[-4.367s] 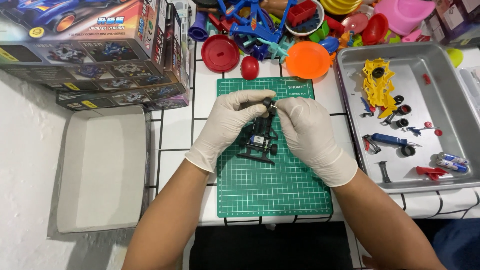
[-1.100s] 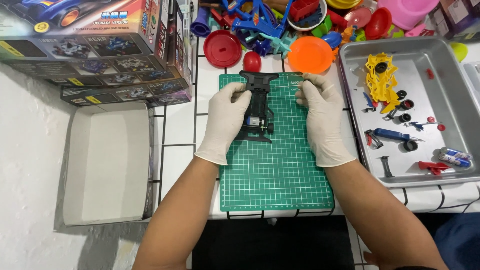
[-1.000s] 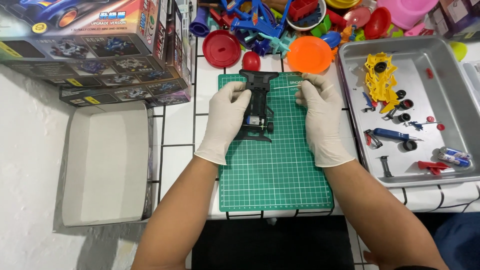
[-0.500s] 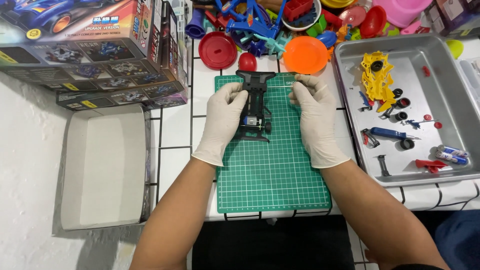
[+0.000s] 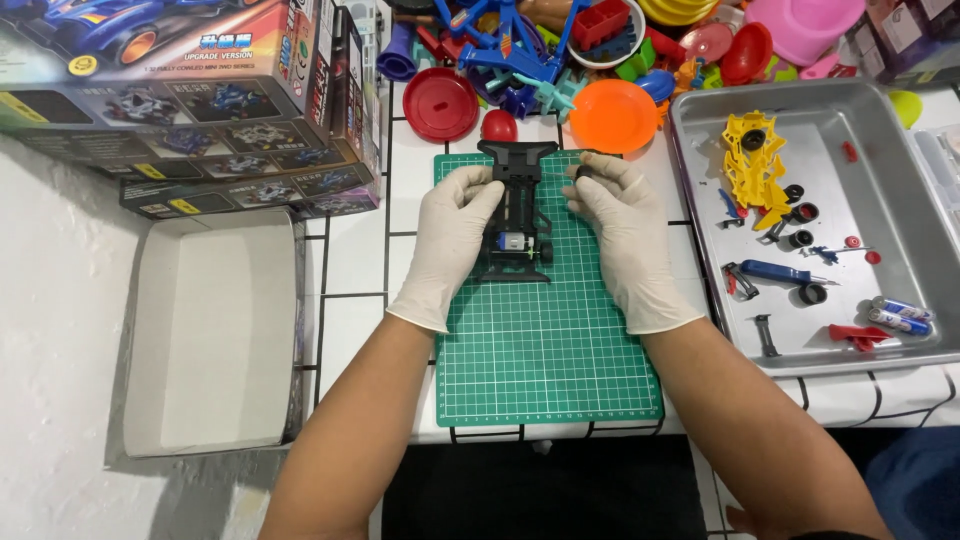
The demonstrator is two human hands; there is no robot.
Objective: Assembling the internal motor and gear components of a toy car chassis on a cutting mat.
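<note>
Head view is looking straight down on a white tiled table (image 5: 360, 250) with dark grout lines. A green cutting mat (image 5: 545, 340) is lying at the centre of the frame, and a black toy car chassis (image 5: 517, 215) is sitting on its upper part. The gloved left hand (image 5: 450, 240) is curling against the chassis's left side, fingers closed on it. The gloved right hand (image 5: 625, 235) is gripping the right side, its fingertips pinching a small black wheel (image 5: 584, 171) at the upper corner. A metal tray (image 5: 900, 250) is resting at the right of the frame, holding a yellow parts frame (image 5: 752, 165), loose wheels and small pieces. Stacked boxes (image 5: 190, 100) are filling the upper left, with an open white box (image 5: 215, 330) lying below them. Coloured plastic toys (image 5: 560, 60) are crowding the top edge.
</note>
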